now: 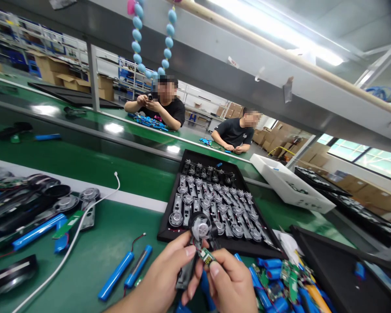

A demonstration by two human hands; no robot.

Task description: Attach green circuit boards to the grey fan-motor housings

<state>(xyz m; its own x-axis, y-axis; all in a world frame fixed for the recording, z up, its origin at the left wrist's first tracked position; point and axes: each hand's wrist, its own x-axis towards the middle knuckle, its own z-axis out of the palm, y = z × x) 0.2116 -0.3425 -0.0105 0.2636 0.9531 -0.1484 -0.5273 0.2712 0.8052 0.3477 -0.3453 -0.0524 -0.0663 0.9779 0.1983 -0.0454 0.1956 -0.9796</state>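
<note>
My left hand (163, 271) is closed around the dark handle of a small fan housing (185, 271), whose round end with a clear fan wheel points up and away. Between the thumb and fingers of my right hand (233, 280) is a small green circuit board (207, 257) with a digit display, close against the housing. Just beyond my hands lies a black foam tray (164, 230) filled with rows of similar grey fan housings (215, 204). Two blue battery cells (116, 276) rest on the green bench left of my hands. A pile of blue batteries and circuit boards (293, 282) lies at right.
Loose housings, batteries and black parts (29, 204) crowd the left side, crossed by a white cable (76, 237). A white foam box (282, 184) stands behind the tray at right. Blue beads (137, 34) hang from an overhead beam. Two people (166, 106) work across the bench.
</note>
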